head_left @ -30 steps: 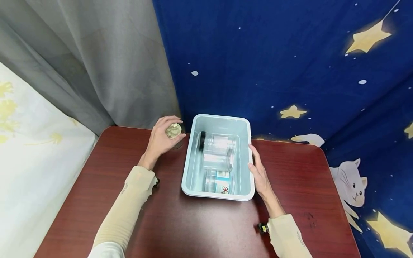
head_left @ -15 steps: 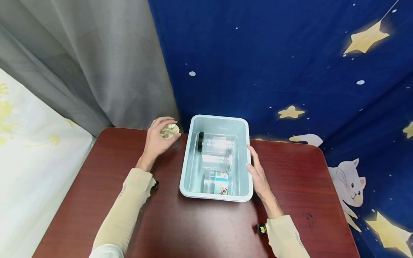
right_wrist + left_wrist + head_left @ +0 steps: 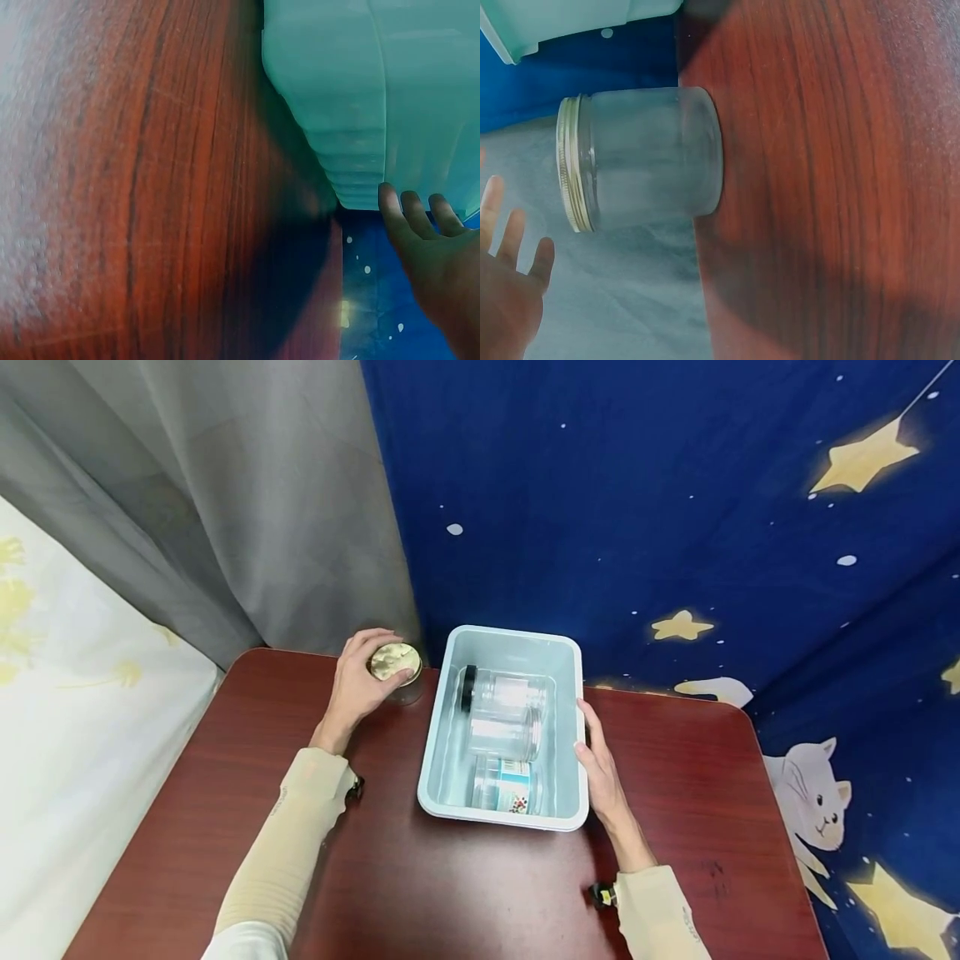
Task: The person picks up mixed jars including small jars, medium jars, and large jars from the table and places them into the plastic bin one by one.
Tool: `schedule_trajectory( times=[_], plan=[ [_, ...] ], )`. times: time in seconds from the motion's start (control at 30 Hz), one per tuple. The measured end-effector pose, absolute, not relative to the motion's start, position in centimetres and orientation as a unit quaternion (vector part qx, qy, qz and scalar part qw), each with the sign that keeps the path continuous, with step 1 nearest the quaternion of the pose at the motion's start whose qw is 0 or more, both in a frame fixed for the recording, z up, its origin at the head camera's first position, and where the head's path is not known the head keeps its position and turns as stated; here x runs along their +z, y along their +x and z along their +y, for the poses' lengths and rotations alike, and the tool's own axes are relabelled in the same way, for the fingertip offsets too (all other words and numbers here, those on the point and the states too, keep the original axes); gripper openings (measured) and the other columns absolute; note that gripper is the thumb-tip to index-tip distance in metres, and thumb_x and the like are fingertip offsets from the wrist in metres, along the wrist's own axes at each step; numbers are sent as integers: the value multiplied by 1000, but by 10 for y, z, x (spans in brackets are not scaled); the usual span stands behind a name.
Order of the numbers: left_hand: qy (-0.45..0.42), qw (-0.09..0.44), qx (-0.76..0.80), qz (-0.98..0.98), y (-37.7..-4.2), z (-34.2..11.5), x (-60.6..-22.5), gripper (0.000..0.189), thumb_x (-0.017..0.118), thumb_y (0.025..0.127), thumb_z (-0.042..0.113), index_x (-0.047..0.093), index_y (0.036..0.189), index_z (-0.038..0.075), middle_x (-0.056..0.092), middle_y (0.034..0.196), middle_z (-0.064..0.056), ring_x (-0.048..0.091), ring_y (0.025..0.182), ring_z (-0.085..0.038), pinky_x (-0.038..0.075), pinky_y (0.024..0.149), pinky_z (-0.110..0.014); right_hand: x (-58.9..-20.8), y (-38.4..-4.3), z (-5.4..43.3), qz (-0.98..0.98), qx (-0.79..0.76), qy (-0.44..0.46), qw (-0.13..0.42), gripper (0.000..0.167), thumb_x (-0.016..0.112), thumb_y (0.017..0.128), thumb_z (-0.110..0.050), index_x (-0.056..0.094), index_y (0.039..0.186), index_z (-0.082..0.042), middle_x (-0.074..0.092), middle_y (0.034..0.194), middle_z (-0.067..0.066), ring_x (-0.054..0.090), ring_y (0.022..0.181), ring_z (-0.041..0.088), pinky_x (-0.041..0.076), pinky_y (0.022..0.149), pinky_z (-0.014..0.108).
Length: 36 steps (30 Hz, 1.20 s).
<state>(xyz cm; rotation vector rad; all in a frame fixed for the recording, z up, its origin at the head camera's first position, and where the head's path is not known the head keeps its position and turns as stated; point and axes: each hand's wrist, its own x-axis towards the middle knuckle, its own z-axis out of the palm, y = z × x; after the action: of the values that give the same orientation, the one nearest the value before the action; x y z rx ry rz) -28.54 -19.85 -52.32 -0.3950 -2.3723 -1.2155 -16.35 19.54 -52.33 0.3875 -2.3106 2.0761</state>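
Note:
A clear jar (image 3: 645, 161) with a gold screw lid (image 3: 395, 662) stands upright on the table near its back edge. My left hand (image 3: 358, 681) is spread around the lid's left side in the head view; in the left wrist view its straight fingers (image 3: 511, 238) show apart from the lid. To the right is a pale blue plastic bin (image 3: 504, 820). Inside lie a clear jar with a black lid (image 3: 468, 688), another clear jar (image 3: 501, 735) and one with a blue label (image 3: 514, 785). My right hand (image 3: 606, 777) rests straight fingers against the bin's right outer side.
The dark red wooden table (image 3: 480, 893) ends at a grey curtain (image 3: 300, 527) and a blue star-patterned curtain (image 3: 600, 527) behind. A white patterned cloth (image 3: 90, 693) hangs at the left.
My left hand has drawn back a little to the left, so more of the gold lid shows between thumb and fingers. The bin and my right hand have stayed in place.

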Motion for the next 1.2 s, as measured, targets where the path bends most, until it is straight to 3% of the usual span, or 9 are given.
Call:
schedule_trajectory(
  times=[0.17, 0.23, 0.63, 0.87, 1.2],
  plan=[
    [-135, 226, -442, -858, -285, -200, -525, 51, 90, 71, 24, 72, 118, 11, 59, 130, 0, 49, 121, -25, 37, 95, -45, -522, -166, 194, -736, 665, 130, 4, 61, 37, 99, -9, 21, 158, -6, 24, 158, 26, 35, 131, 41, 33, 101, 22],
    [-134, 225, -443, -858, -284, -200, -528, 51, 90, 72, 25, 72, 118, 11, 59, 130, 0, 49, 121, -25, 37, 94, -45, -523, -166, 195, -735, 665, 129, 5, 61, 38, 99, -8, 21, 158, -5, 23, 159, 25, 31, 132, 45, 31, 101, 21],
    [-108, 214, -430, -871, -280, -203, -542, 54, 89, 72, 27, 70, 120, 10, 58, 132, -2, 48, 123, -25, 37, 99, -47, -562, -172, 205, -729, 672, 125, 17, 60, 38, 101, -13, 26, 158, -24, 28, 160, 8, 35, 134, 30, 30, 102, 20],
    [-105, 213, -433, -869, -282, -208, -540, 52, 90, 71, 24, 72, 118, 11, 58, 133, -3, 47, 123, -27, 36, 98, -47, -564, -174, 199, -723, 677, 131, 20, 60, 38, 101, -13, 24, 159, -21, 27, 160, 11, 37, 131, 33, 33, 100, 21],
    [-100, 186, -438, -874, -282, -208, -548, 54, 89, 74, 27, 70, 123, 14, 54, 140, -3, 47, 130, -26, 39, 101, -48, -563, -172, 203, -725, 677, 125, 21, 60, 38, 101, -12, 24, 159, -21, 27, 160, 11, 39, 130, 24, 36, 99, 21]
  ],
)
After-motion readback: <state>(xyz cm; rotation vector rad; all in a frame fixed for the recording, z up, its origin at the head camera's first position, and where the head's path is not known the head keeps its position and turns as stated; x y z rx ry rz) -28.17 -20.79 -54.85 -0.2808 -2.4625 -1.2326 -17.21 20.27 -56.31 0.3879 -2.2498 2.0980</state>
